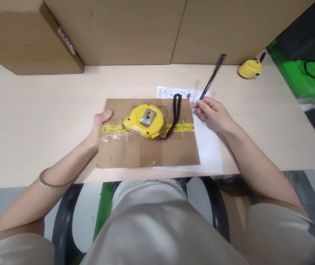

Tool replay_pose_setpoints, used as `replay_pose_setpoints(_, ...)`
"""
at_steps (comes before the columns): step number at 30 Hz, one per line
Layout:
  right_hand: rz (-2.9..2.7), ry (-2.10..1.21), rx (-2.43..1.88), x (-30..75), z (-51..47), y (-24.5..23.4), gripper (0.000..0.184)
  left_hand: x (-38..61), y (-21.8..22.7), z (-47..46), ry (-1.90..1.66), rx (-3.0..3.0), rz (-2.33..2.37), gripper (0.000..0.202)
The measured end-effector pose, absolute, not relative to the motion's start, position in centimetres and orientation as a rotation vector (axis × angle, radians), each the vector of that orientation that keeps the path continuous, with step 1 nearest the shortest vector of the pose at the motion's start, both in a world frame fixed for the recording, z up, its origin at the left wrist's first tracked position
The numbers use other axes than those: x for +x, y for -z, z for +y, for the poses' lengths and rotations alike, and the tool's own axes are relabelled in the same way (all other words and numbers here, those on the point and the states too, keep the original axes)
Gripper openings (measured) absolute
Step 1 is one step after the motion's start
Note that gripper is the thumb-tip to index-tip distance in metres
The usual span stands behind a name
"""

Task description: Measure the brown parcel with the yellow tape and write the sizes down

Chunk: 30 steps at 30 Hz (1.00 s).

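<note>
A small cardboard box (146, 152) with yellow printed tape across its top lies in front of me. My left hand (98, 125) grips its left side, the thumb over the top edge and the other fingers hidden. On the box rests a yellow tape measure (156, 119) with a metal belt clip and a black wrist strap (176, 108). My right hand (212, 112) is closed around a slim black pen (211, 79), just past the box's upper right corner. The pen's lower end is over a paper sheet (208, 147), which lies partly under the box and bears dark marks along its top.
Large cardboard boxes (129, 33) line the back of the light wooden table (30, 121), with another box (14, 36) at the left. A second yellow tape measure (250, 69) sits at the back right. Beyond the right edge are green and black items (308, 77).
</note>
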State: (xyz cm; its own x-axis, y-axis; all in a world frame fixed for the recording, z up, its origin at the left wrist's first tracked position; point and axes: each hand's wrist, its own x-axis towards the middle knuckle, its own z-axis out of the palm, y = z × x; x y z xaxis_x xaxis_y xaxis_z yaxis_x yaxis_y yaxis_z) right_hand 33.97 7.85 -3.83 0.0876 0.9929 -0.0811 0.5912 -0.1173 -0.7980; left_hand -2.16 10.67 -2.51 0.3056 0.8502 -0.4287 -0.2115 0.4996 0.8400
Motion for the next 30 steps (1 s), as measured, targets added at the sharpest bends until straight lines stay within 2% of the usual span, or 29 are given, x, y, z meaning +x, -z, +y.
replay_pose_setpoints(4, -1.497, -0.99, -1.625, 34.2, 7.4, 4.9, 0.021, -2.5, 2.8, 11.3, -0.745, 0.702, 1.09, 0.068)
replay_pose_setpoints(9, -1.504, -1.077, -1.559, 34.2, 6.9, 4.6, 0.017, -1.9, 1.6, 10.6, -0.785, 0.75, 1.068, 0.069)
replay_pose_setpoints(19, -1.427, -1.047, -1.551, 34.7, 7.7, 5.5, 0.041, -1.0, -0.6, 9.1, -0.778, 0.776, 1.099, 0.064)
replay_pose_setpoints(30, -1.415, -1.085, -1.6, 34.5, 7.9, 5.3, 0.043, -0.9, -0.5, 9.2, -0.798, 0.814, 1.07, 0.06)
